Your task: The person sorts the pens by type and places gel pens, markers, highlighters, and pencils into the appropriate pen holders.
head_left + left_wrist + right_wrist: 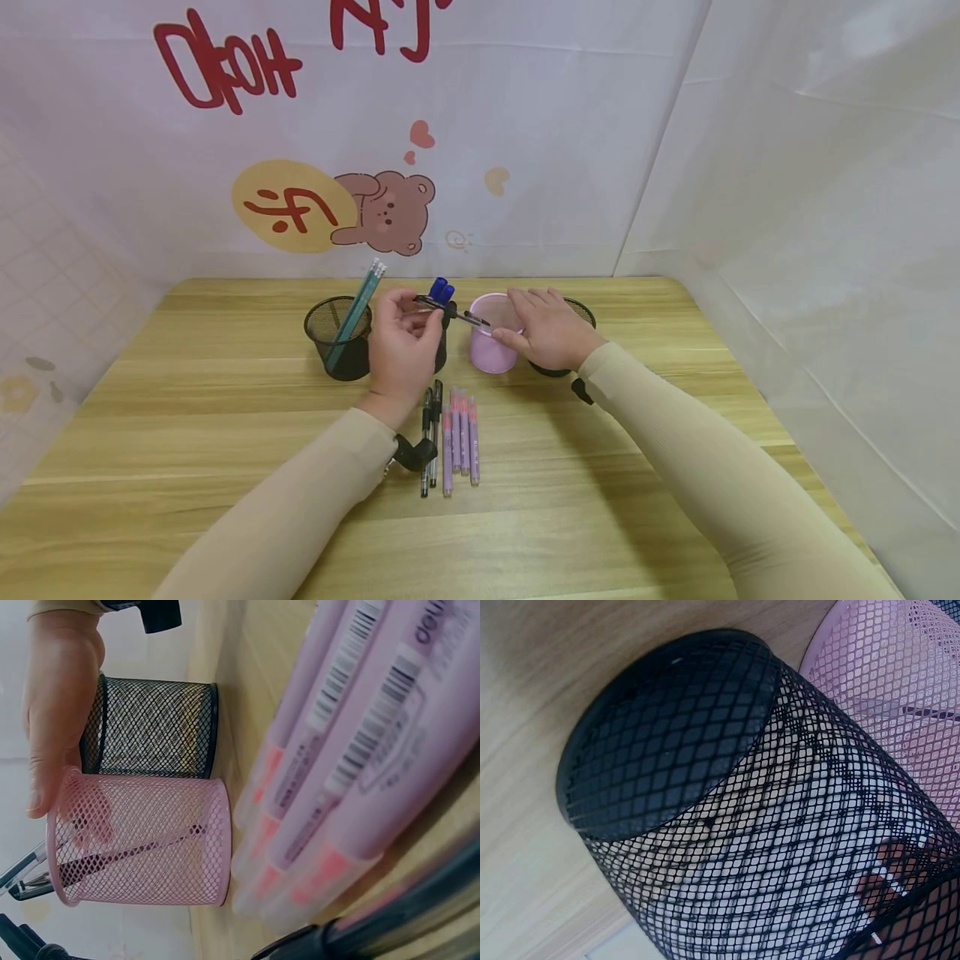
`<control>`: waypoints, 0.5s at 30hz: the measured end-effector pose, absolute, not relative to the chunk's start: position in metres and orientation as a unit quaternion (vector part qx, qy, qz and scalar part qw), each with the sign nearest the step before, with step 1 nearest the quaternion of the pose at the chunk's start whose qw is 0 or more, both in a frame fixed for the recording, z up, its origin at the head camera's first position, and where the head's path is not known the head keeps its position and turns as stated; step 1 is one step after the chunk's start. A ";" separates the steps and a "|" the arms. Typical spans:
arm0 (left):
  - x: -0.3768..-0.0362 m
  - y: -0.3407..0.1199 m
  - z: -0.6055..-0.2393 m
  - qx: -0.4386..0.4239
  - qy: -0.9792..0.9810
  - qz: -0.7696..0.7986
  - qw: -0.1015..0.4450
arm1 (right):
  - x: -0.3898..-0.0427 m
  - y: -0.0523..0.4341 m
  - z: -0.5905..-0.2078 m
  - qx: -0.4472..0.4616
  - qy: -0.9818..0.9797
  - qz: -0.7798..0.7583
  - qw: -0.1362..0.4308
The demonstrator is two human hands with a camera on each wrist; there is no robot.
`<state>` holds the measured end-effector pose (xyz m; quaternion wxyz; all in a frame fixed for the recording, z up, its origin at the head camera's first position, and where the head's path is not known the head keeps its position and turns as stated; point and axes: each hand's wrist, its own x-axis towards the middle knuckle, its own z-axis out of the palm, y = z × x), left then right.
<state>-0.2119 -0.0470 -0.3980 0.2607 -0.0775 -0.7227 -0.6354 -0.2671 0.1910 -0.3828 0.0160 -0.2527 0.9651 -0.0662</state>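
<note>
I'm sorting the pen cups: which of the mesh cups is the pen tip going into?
The pink mesh cup, the only pink one, between black cups; the left hand points the black pen into it.

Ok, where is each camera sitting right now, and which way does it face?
Head: worn up high, looking forward and down at the wooden table; both sleeved arms show, the left hand pinching a black pen.
Left wrist: low by the tabletop, past pink highlighter pens toward the pink mesh pen cup; the right hand shows.
Right wrist: close against a black mesh pen cup; fingers show through the mesh.
All share the pink cup.
</note>
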 end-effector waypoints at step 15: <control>-0.209 -0.040 -0.401 -0.075 -0.769 -0.586 0.244 | -0.266 0.191 -0.381 -0.257 0.964 -0.071 0.015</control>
